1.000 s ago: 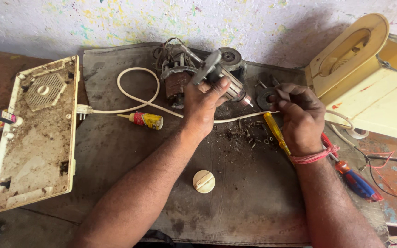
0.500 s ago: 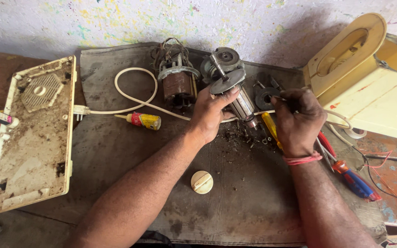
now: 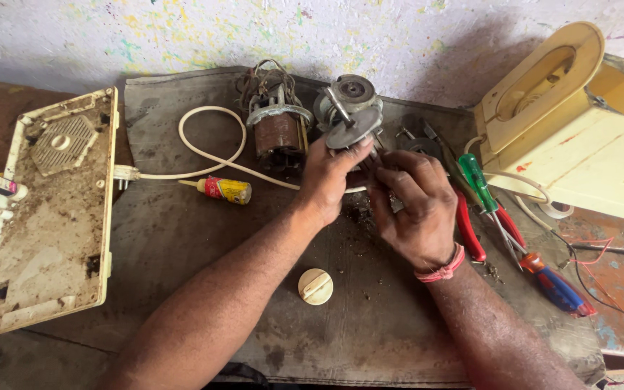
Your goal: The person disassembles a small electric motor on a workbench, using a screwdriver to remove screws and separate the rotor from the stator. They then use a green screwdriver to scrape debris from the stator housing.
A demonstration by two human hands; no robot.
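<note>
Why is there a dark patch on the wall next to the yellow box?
In the head view, that is the shadow of the yellow housing on the wall; light is soft daylight with no glare, the picture is sharp, and the left hand and right hand show clearly on the motor part.

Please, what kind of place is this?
Probably a small appliance repair bench: a motor part held in both hands, screwdrivers and pliers on a dirty mat, and an opened cream appliance casing.
</note>
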